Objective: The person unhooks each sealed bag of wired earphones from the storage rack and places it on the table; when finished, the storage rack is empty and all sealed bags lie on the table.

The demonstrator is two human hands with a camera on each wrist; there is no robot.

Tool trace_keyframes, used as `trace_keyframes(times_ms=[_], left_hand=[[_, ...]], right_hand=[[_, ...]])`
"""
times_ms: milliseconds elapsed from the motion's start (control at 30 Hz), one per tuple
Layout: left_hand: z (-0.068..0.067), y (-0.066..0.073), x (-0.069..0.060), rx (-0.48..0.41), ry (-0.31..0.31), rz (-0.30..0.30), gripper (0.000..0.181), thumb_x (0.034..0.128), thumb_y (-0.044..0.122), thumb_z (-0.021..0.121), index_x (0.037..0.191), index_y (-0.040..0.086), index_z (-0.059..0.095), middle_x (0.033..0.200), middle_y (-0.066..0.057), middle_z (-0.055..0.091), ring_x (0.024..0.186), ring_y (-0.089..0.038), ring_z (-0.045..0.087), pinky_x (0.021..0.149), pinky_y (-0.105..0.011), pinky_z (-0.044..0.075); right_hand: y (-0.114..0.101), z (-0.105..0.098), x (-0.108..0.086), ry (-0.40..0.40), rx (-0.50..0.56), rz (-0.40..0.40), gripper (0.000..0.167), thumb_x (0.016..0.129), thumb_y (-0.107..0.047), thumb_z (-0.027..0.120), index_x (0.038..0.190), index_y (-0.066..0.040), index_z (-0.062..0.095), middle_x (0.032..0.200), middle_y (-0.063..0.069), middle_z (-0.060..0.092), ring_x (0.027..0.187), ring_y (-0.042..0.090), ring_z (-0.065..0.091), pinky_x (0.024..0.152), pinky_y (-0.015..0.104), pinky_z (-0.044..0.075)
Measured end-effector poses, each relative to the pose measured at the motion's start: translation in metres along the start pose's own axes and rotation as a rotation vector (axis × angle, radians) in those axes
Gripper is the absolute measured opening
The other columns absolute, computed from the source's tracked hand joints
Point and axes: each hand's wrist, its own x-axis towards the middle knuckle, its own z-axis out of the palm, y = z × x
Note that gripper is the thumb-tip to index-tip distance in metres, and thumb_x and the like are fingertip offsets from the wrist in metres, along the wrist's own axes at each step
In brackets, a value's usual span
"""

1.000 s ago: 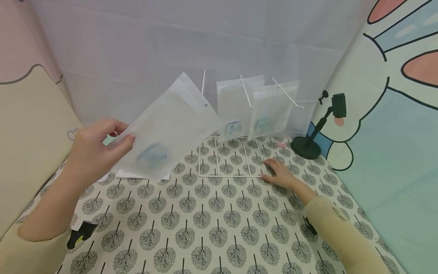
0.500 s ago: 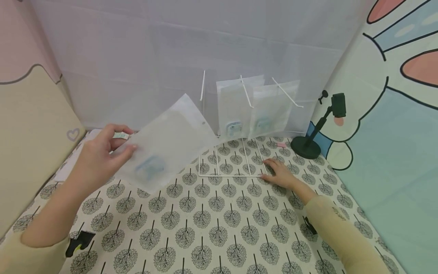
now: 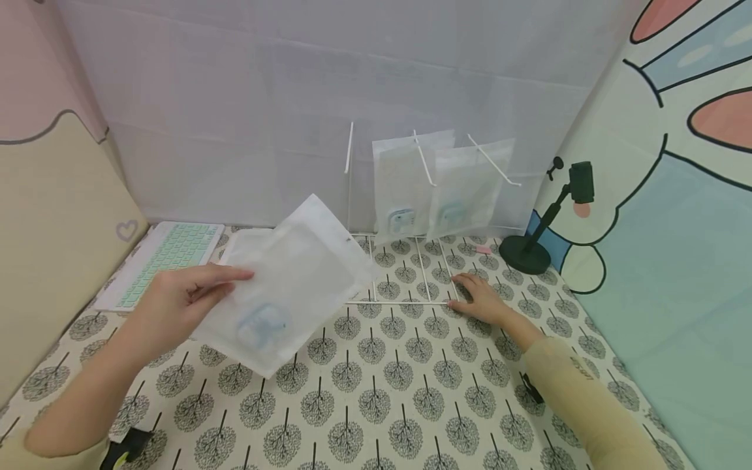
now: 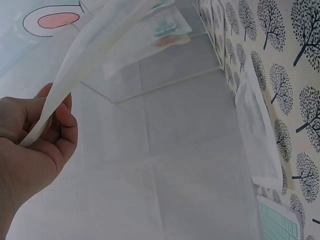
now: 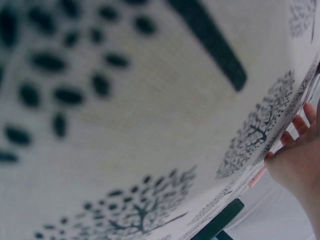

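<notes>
My left hand (image 3: 187,307) pinches a frosted white pouch (image 3: 311,267) by its left edge, thumb on one side and fingers on the other. The pouch is held tilted above the table, with a blue print low down and a small hole near its right edge. In the left wrist view, that hand (image 4: 37,135) grips the pouch (image 4: 82,55) edge-on. At the right front corner of a white wire rack (image 3: 405,303), my right hand (image 3: 478,299) rests on the cloth with loose fingers touching the base. Two similar pouches, one left (image 3: 393,183) and one right (image 3: 470,183), hang from the rack's prongs.
The rack's left prong (image 3: 349,149) carries no pouch. Another white pouch (image 3: 243,243) lies flat behind the held one, partly covered. A keyboard with green keys (image 3: 176,251) lies at the back left. A black stand (image 3: 525,253) and a small pink piece (image 3: 483,249) are at the back right.
My left hand has come down with the pouch, which now hangs lower over the table. The keyboard and the flat pouch behind have come into sight. My right hand has stayed put.
</notes>
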Motion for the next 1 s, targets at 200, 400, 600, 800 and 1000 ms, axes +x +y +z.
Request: trace_keyframes(times_ms=[200,400,600,800,1000], left_hand=[[-0.001,0.003,-0.013,-0.016,-0.081,-0.078,0.039,0.0830,0.005,0.070,0.117,0.024,0.067,0.119,0.001,0.066,0.109,0.017,0.048,0.089,-0.006,0.040],[-0.004,0.007,-0.028,-0.052,-0.160,-0.216,0.045,0.0826,0.025,0.073,0.125,0.034,0.060,0.127,0.011,0.060,0.114,0.015,0.045,0.092,-0.004,0.038],[-0.003,0.006,-0.042,-0.070,-0.115,-0.307,0.051,0.0800,0.025,0.076,0.127,0.033,0.058,0.133,0.003,0.055,0.097,0.007,0.051,0.069,-0.007,0.043],[-0.001,-0.007,-0.055,-0.067,-0.141,-0.374,0.057,0.0773,0.029,0.077,0.130,0.028,0.057,0.144,-0.010,0.044,0.108,0.004,0.054,0.069,-0.007,0.048],[0.006,-0.021,-0.069,-0.016,-0.180,-0.370,0.058,0.0750,0.031,0.079,0.129,0.027,0.058,0.141,-0.011,0.046,0.108,0.001,0.051,0.078,-0.003,0.040]], right_hand=[[0.001,0.001,0.000,0.019,-0.009,-0.014,0.068,0.087,-0.039,0.065,0.139,-0.002,0.042,0.142,0.024,0.038,0.132,0.046,0.030,0.110,0.064,0.014],[0.002,0.001,0.000,0.023,-0.020,-0.013,0.066,0.088,-0.038,0.064,0.139,-0.002,0.042,0.141,0.023,0.039,0.132,0.045,0.031,0.110,0.064,0.014],[0.002,0.002,0.000,0.024,-0.017,-0.017,0.067,0.088,-0.039,0.064,0.139,-0.002,0.042,0.141,0.024,0.039,0.132,0.045,0.031,0.110,0.065,0.015],[0.003,0.002,0.001,0.029,-0.016,-0.012,0.066,0.088,-0.037,0.064,0.139,-0.002,0.042,0.141,0.024,0.038,0.132,0.045,0.031,0.110,0.064,0.016],[0.003,0.002,0.001,0.020,-0.027,-0.013,0.067,0.088,-0.039,0.064,0.139,-0.003,0.041,0.142,0.024,0.038,0.132,0.046,0.031,0.110,0.065,0.014]])
